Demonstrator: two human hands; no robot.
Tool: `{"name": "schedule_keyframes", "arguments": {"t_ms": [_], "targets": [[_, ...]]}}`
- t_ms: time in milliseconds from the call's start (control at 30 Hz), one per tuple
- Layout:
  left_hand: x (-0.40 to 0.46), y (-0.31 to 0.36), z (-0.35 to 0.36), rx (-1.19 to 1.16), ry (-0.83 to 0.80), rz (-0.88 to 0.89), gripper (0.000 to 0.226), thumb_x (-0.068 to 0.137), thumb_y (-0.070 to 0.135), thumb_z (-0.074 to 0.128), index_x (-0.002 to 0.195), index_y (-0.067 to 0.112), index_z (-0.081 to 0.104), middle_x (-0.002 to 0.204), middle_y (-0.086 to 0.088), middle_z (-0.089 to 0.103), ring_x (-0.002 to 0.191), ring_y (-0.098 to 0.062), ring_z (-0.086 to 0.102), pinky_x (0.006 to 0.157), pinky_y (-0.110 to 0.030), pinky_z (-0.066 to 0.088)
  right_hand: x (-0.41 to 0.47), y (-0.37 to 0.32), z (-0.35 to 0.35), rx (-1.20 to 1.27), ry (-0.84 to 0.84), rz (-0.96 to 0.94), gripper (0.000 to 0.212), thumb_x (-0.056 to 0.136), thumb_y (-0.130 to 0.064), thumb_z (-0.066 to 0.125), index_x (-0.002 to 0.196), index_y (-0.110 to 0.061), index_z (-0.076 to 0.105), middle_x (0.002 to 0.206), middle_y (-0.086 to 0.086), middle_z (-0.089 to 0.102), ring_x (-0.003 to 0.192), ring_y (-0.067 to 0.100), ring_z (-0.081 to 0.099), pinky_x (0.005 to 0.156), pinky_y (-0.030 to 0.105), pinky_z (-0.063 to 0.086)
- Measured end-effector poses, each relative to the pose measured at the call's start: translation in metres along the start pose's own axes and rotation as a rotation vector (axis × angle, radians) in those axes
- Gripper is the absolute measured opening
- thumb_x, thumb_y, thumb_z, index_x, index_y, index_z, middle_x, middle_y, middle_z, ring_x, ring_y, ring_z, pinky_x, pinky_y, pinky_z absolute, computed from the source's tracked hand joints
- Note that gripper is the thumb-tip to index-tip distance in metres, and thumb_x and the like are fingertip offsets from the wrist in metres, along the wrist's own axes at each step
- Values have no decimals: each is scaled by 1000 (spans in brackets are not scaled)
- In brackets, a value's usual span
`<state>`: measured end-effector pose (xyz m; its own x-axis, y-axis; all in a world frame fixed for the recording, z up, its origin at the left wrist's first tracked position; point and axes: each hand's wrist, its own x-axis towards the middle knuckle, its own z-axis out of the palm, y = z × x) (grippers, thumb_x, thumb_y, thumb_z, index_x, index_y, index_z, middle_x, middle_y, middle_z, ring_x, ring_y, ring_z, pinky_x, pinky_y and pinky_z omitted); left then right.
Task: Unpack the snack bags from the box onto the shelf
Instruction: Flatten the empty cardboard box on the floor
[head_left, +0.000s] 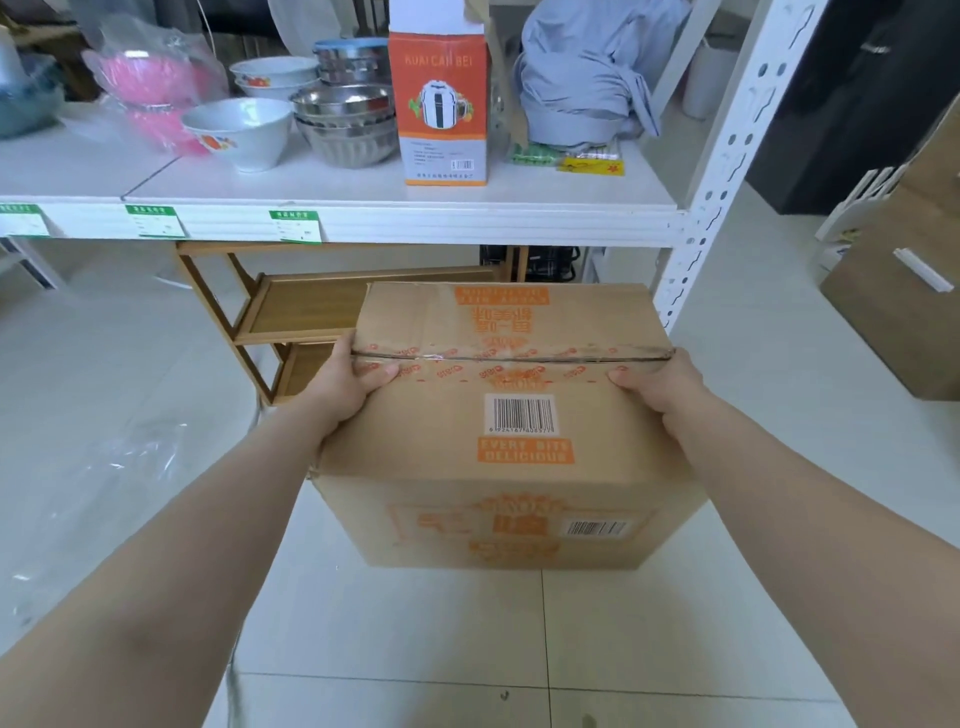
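Observation:
A brown cardboard box (514, 415) with orange print and barcodes is in front of me, below the white shelf (363, 223). Its top flaps are closed along a taped seam, and no snack bags show. My left hand (348, 382) grips the box's left top edge, thumb on top and fingers down the side. My right hand (660, 382) grips the right top edge the same way. Whether the box rests on the tiled floor or is lifted off it, I cannot tell.
On the shelf stand bowls (239, 132), stacked steel basins (345, 122), pink items in plastic (150, 78), an orange carton (444, 109) and a grey cloth bundle (582, 78). A wooden rack (291, 312) is under the shelf. Another brown box (904, 291) is at right.

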<state>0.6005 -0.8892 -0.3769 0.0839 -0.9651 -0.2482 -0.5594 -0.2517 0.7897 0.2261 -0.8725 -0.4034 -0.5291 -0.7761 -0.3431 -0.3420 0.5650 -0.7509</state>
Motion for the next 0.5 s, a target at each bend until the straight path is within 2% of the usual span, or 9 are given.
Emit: {"name": "schedule_keyframes", "arguments": {"t_ms": [233,267,333,400,433,500], "targets": [[6,-5,0,2,13,22,90,85,48,66,154,25,12,151,-7,37,133,-30,41,106,-42,35,3,-2,0,15,1,-14,118,22,-65,74,130,-27,45,128,2,57,116,29,56,100,48,47],[5,-4,1,27,30,30,92,84,49,66,154,25,10,152,-7,34,134,-31,39,107,-42,34,-8,-7,-1,-13,14,-16,116,27,-66,77,131,-28,45,131,3,56,117,29,55,101,49,46],[4,-5,4,188,123,62,97,84,56,63,154,30,2,157,-11,22,139,-35,31,110,-47,30,-29,-12,-2,-163,66,-82,106,56,-62,80,145,-29,32,149,7,40,133,32,42,110,52,34],[4,-5,10,503,231,146,88,88,62,50,153,35,-4,161,-10,5,147,-37,10,117,-52,15,-45,-10,2,-408,150,-266,96,83,-60,63,155,-29,8,163,7,12,148,30,16,115,53,19],[4,-4,14,647,244,207,79,92,61,40,153,36,-2,162,-8,-3,148,-34,-1,119,-53,7,-51,-8,4,-513,168,-394,91,89,-64,52,156,-29,2,165,6,5,150,27,8,116,52,14],[4,-1,23,788,180,301,65,97,59,26,154,34,7,162,-4,-8,149,-28,-10,119,-51,-2,-56,-4,8,-657,111,-579,78,93,-69,34,156,-35,3,165,1,5,151,24,3,119,48,10]]}}
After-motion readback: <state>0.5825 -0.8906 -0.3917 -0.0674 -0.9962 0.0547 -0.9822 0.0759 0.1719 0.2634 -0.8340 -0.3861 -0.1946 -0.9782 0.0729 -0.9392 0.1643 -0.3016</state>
